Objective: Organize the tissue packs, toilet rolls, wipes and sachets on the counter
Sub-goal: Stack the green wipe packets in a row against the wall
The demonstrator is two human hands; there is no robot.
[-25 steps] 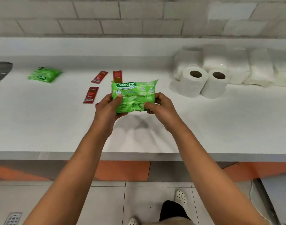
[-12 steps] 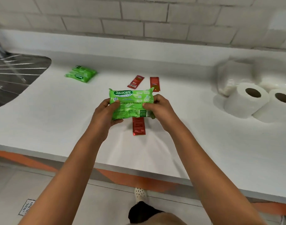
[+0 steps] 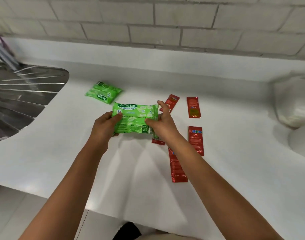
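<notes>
A green Sanicare wipes pack [image 3: 135, 118] is held above the white counter [image 3: 61, 144] by both hands. My left hand [image 3: 105, 126] grips its left end, thumb on the front. My right hand [image 3: 163, 123] holds the right end with the thumb on the front and the forefinger raised. A second green wipes pack [image 3: 104, 91] lies on the counter just behind and to the left. Several red sachets lie to the right: one behind my right hand [image 3: 171, 102], one upright [image 3: 193, 107], one nearer [image 3: 195, 140], one under my right forearm [image 3: 176, 168].
A steel sink drainboard [image 3: 23, 94] fills the left side. Blurred white tissue packs and a toilet roll [image 3: 297, 108] sit at the right edge. A grey brick wall [image 3: 148, 23] runs behind the counter. The counter's front edge is near my body.
The view has swung left and closer: the sink and second wipes pack came nearer the centre, the toilet rolls slid out right. Both hands carried the wipes pack leftward toward the other pack.
</notes>
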